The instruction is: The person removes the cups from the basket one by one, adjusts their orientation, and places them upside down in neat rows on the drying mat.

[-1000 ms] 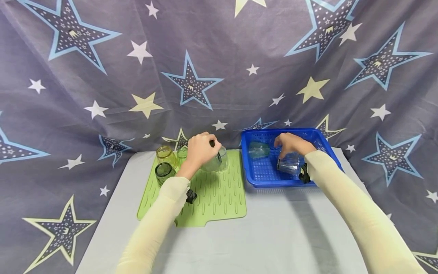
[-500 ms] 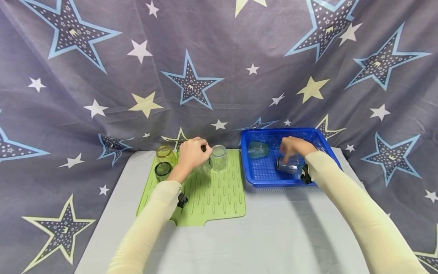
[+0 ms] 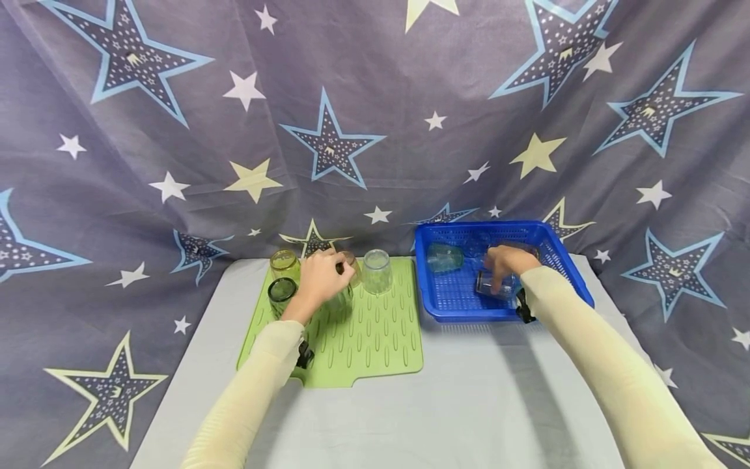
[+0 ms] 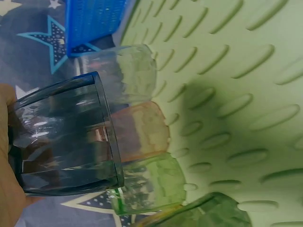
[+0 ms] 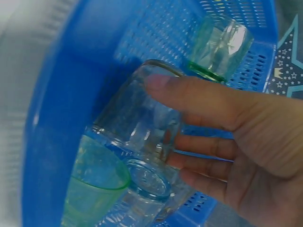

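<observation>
One dark glass (image 4: pixel 61 137) is gripped at its end by the left hand (image 3: pixel 322 277) and held above the green mat (image 3: pixel 381 355), with its rim turned toward the mat. On that mat, a clear glass (image 3: pixel 377 273), a pink glass (image 4: pixel 144 131) and a green glass (image 4: pixel 158 184) are lined up. Inside the blue basket (image 3: pixel 429 306), a tumbler (image 5: pixel 135 116) lying on its side is partly covered by the right hand (image 5: pixel 236 135); whether it is gripped cannot be told.

Both your arms (image 3: pixel 249 394) stretch forward; your left hand (image 3: pixel 319 279) is curled in a grip, your right hand (image 5: pixel 232 137) lowered, thumb (image 5: pixel 201 97) apart from loosely bent fingers (image 5: pixel 206 168).
</observation>
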Demonstrator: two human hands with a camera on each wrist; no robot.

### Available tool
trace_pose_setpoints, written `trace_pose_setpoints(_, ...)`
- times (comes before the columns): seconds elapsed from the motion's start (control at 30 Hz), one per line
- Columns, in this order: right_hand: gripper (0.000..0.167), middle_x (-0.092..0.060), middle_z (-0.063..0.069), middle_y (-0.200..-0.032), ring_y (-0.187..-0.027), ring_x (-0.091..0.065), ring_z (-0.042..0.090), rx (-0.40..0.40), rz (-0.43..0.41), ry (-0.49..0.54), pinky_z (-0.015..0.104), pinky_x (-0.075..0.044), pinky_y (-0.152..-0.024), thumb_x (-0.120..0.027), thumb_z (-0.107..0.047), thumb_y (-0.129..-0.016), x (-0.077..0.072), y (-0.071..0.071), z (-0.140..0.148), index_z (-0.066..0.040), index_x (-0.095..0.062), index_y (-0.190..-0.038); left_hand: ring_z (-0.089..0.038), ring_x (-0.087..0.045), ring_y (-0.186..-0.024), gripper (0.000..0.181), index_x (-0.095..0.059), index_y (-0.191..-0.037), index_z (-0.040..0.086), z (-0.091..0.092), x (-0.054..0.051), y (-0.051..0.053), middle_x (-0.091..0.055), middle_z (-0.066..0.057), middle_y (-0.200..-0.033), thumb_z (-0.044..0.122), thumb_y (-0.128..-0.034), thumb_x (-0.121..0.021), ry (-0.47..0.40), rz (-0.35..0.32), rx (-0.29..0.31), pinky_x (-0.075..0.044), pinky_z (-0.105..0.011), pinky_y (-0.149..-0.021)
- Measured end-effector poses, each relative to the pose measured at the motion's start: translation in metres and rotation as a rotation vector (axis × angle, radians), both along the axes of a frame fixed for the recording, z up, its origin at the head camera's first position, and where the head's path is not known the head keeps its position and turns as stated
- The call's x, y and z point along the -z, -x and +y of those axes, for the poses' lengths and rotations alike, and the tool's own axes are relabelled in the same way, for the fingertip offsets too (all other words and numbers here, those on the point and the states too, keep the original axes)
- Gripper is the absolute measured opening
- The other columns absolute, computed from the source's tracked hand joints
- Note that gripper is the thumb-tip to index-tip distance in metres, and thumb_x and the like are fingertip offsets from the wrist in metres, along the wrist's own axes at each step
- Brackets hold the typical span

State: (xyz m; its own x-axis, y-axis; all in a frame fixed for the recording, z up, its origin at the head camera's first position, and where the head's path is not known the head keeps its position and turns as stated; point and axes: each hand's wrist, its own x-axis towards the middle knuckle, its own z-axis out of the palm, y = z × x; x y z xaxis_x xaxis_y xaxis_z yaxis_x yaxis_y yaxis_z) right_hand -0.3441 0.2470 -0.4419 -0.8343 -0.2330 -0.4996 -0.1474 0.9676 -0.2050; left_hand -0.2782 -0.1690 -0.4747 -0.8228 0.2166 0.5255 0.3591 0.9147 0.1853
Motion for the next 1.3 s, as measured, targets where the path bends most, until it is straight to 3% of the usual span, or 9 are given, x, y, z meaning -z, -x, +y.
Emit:
trace_pose_setpoints(0.17, 0.072, -0.058, 0.025, -0.135, -0.126, -0.055, 0.045, 0.022, 0.008, -0.008, 0.059, -0.050, -0.101, -0.091, -0.012, -0.069, 0.006, -0.002, 0.000, -0.001, -0.058, -0.131, -0.036, -0.073, -0.078, 0.028, -0.081, -0.099, 0.011, -0.004, 0.009, 0.000, -0.077, -0.016, -0.108, 0.024, -0.0872, -0.059, 0.024, -0.047, -0.010, -0.056, -0.043, -0.055)
trace_pose_setpoints(0.37, 0.072, -0.061, 0.024, -0.129, -0.119, -0.060, 0.041, 0.003, 0.034, -0.006, 0.055, -0.052, -0.099, -0.091, -0.010, -0.065, 0.015, -0.003, 0.003, 0.002, -0.058, -0.128, -0.038, -0.072, -0.080, 0.023, -0.081, -0.099, 0.010, -0.007, 0.018, 0.000, -0.077, -0.015, -0.105, 0.021, -0.0863, -0.066, 0.032, -0.022, -0.006, -0.056, -0.048, -0.057)
trace_pose_setpoints(0.6, 0.072, -0.062, 0.027, -0.128, -0.117, -0.061, 0.042, -0.023, 0.047, 0.007, 0.054, -0.054, -0.097, -0.091, -0.006, -0.064, 0.021, -0.002, 0.004, 0.005, -0.059, -0.127, -0.036, -0.069, -0.072, 0.019, -0.078, -0.088, 0.011, -0.011, 0.026, 0.002, -0.076, -0.015, -0.095, 0.021, -0.0862, -0.062, 0.031, -0.027, 0.019, -0.054, -0.045, -0.054)
trace_pose_setpoints(0.8, 0.072, -0.059, 0.028, -0.137, -0.124, -0.059, 0.044, -0.031, 0.013, -0.021, 0.052, -0.057, -0.093, -0.088, -0.002, -0.067, 0.023, 0.002, 0.000, 0.005, -0.060, -0.133, -0.037, -0.071, -0.080, 0.024, -0.078, -0.087, 0.012, -0.014, 0.029, 0.005, -0.076, -0.019, -0.110, 0.023, -0.0874, -0.057, 0.035, -0.077, 0.026, -0.055, -0.043, -0.055)
trace_pose_setpoints(1.03, 0.071, -0.056, 0.028, -0.141, -0.126, -0.057, 0.046, -0.015, -0.022, -0.032, 0.051, -0.058, -0.090, -0.087, 0.000, -0.069, 0.026, 0.007, -0.002, 0.002, -0.061, -0.135, -0.037, -0.073, -0.088, 0.018, -0.071, -0.072, 0.014, -0.019, 0.033, 0.005, -0.074, -0.023, -0.115, 0.017, -0.0863, -0.060, -0.020, -0.081, 0.084, -0.052, -0.041, -0.057)
trace_pose_setpoints(1.2, 0.068, -0.061, 0.027, -0.134, -0.119, -0.061, 0.043, -0.035, 0.001, -0.041, 0.052, -0.057, -0.093, -0.090, -0.001, -0.067, 0.026, 0.008, -0.002, 0.003, -0.064, -0.129, -0.035, -0.073, -0.098, 0.017, -0.071, -0.075, 0.016, -0.022, 0.036, 0.006, -0.075, -0.020, -0.116, 0.018, -0.0876, -0.059, -0.026, -0.148, 0.090, -0.053, -0.041, -0.063)
trace_pose_setpoints(1.3, 0.067, -0.062, 0.027, -0.133, -0.119, -0.061, 0.043, -0.037, 0.006, -0.034, 0.052, -0.057, -0.093, -0.090, -0.001, -0.066, 0.026, 0.008, -0.002, 0.003, -0.065, -0.128, -0.030, -0.072, -0.085, 0.018, -0.074, -0.081, 0.015, -0.025, 0.036, 0.007, -0.075, -0.017, -0.114, 0.020, -0.0885, -0.059, -0.016, -0.189, 0.091, -0.053, -0.039, -0.063)
